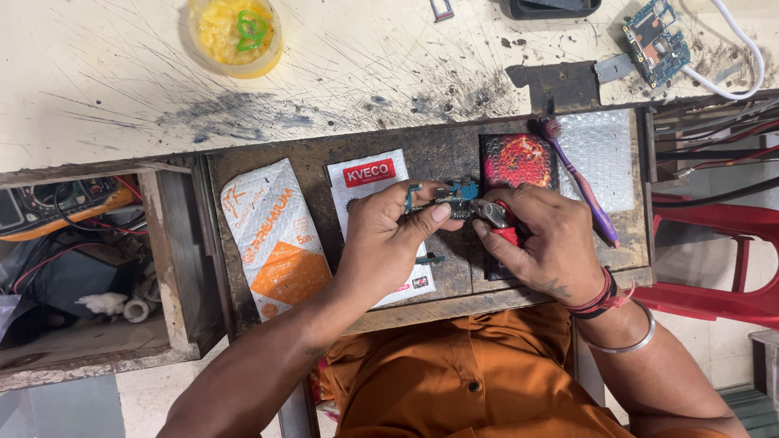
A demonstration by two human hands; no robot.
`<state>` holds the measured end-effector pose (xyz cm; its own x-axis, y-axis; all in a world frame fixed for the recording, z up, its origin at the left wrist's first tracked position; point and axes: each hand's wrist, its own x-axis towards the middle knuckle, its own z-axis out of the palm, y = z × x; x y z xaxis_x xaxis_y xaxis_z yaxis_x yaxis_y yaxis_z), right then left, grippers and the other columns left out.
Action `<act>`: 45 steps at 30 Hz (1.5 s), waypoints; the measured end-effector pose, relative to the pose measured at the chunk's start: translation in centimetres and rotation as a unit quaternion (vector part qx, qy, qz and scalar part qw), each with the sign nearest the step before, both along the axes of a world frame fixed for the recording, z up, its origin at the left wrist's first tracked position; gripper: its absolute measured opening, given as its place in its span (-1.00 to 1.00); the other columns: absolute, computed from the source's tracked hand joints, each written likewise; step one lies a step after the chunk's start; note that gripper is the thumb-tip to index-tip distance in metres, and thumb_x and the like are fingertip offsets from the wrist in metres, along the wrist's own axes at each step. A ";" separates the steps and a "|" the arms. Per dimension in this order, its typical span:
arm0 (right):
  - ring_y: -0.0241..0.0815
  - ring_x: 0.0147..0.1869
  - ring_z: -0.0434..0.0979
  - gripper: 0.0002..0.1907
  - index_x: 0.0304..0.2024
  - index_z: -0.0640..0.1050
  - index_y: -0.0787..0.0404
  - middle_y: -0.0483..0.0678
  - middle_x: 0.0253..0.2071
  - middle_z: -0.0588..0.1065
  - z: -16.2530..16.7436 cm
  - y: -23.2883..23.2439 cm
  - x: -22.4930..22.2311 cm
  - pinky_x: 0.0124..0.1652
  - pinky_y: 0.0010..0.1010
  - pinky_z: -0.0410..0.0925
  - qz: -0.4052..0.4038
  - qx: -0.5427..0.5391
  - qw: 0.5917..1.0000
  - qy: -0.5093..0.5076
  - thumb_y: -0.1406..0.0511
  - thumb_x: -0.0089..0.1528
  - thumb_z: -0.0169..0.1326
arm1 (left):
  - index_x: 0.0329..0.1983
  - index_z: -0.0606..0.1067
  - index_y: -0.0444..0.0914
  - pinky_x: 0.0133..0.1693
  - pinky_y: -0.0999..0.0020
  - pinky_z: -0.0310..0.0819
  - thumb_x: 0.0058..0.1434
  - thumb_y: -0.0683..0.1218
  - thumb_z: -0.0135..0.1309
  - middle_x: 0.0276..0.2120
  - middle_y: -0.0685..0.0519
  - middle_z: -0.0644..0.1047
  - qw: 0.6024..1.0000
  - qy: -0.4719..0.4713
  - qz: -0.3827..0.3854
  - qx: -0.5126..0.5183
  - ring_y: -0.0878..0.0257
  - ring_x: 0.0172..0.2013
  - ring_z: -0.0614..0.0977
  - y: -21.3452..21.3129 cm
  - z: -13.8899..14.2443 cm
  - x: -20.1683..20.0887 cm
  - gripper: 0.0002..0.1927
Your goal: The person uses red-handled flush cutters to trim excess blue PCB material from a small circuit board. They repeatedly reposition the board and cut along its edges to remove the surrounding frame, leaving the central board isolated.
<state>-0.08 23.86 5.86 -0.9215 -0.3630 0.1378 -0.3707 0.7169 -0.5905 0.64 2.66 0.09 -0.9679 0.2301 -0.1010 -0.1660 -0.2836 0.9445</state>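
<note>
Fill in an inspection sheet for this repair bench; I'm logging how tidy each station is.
Surface: scratched, stained pale worktop above an open wooden drawer.
Job's things: small circuit board held over the drawer; red-handled pliers at its edge.
Clutter: two padded pouches, purple brush, bubble wrap, yellow cup, second circuit board.
Grippers: left hand pinches the board; right hand grips the pliers.
Cables: white cable on the worktop; red and black wires at right.
Surroundings: red plastic chair, multimeter in a side compartment.
</note>
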 end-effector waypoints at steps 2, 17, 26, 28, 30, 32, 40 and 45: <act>-0.05 -0.41 0.54 -0.72 -0.14 0.62 0.28 0.02 -0.41 0.51 -0.1 0.1 0.0 -0.37 -0.31 0.37 0.001 -0.010 1.000 -0.005 0.28 0.14 0.29 | 0.02 0.52 -0.42 -0.10 0.43 0.63 0.40 -0.18 0.11 -0.19 0.02 0.66 1.000 -0.001 -0.001 0.003 0.28 -0.17 0.73 0.0 -0.1 0.0 -0.78; -0.02 -0.36 0.54 -0.70 -0.12 0.62 0.26 0.01 -0.39 0.50 -0.7 -0.1 0.5 -0.33 -0.25 0.38 -0.005 0.046 0.995 0.085 0.28 0.13 0.33 | 0.02 0.51 -0.42 -0.11 0.44 0.62 0.39 -0.20 0.09 -0.17 -0.01 0.65 0.999 -0.030 -0.018 0.009 0.28 -0.19 0.73 -0.3 -0.1 -0.1 -0.79; 0.00 -0.37 0.47 -0.67 -0.14 0.61 0.23 -0.01 -0.42 0.45 -0.9 0.2 0.4 -0.32 -0.19 0.34 0.005 0.105 0.984 0.144 0.27 0.09 0.36 | 0.02 0.51 -0.44 -0.14 0.45 0.63 0.38 -0.23 0.09 -0.19 0.00 0.64 0.999 -0.039 -0.019 0.008 0.28 -0.20 0.73 -0.3 -0.3 -0.2 -0.79; 0.00 -0.38 0.47 -0.66 -0.15 0.62 0.22 -0.02 -0.43 0.45 -1.0 0.4 0.4 -0.33 -0.19 0.33 0.006 0.116 0.982 0.151 0.27 0.06 0.38 | 0.02 0.51 -0.44 -0.17 0.46 0.63 0.37 -0.24 0.09 -0.20 0.01 0.63 0.999 -0.041 -0.016 -0.006 0.28 -0.22 0.73 -0.2 -0.3 -0.2 -0.79; 0.00 -0.37 0.47 -0.63 -0.14 0.62 0.22 -0.02 -0.42 0.45 -1.0 0.5 0.3 -0.32 -0.19 0.34 0.011 0.122 0.980 0.158 0.27 0.03 0.39 | 0.01 0.52 -0.44 -0.18 0.46 0.62 0.37 -0.25 0.09 -0.21 0.01 0.64 0.999 -0.037 -0.016 -0.014 0.28 -0.23 0.73 -0.2 -0.3 -0.2 -0.80; -0.01 -0.35 0.48 -0.60 -0.12 0.61 0.22 -0.03 -0.39 0.46 -1.0 0.7 0.2 -0.30 -0.20 0.35 0.021 0.121 0.979 0.163 0.27 0.01 0.39 | 0.01 0.52 -0.43 -0.19 0.46 0.62 0.37 -0.25 0.09 -0.21 0.01 0.64 0.999 -0.034 -0.017 -0.019 0.28 -0.23 0.74 -0.2 -0.3 -0.2 -0.81; -0.01 -0.36 0.46 -0.56 -0.14 0.62 0.23 -0.03 -0.41 0.45 -1.3 1.2 0.2 -0.33 -0.19 0.33 0.033 0.142 0.973 0.180 0.26 -0.06 0.41 | 0.01 0.52 -0.43 -0.19 0.46 0.64 0.37 -0.26 0.08 -0.21 0.02 0.64 0.999 -0.037 -0.014 -0.014 0.29 -0.23 0.73 -0.2 -0.4 -0.2 -0.81; -0.01 -0.36 0.47 -0.55 -0.13 0.62 0.23 -0.04 -0.41 0.44 -1.6 1.5 0.2 -0.32 -0.19 0.34 0.032 0.145 0.973 0.175 0.25 -0.06 0.40 | 0.01 0.52 -0.42 -0.19 0.47 0.63 0.38 -0.26 0.08 -0.22 0.01 0.64 0.999 -0.035 -0.014 -0.023 0.28 -0.23 0.74 -0.1 -0.7 0.0 -0.82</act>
<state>0.13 25.39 4.27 -0.8109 -0.4884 0.3223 -0.5620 0.8033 -0.1969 0.60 2.53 -0.60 -0.9513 0.2511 -0.1787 -0.2390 -0.2348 0.9422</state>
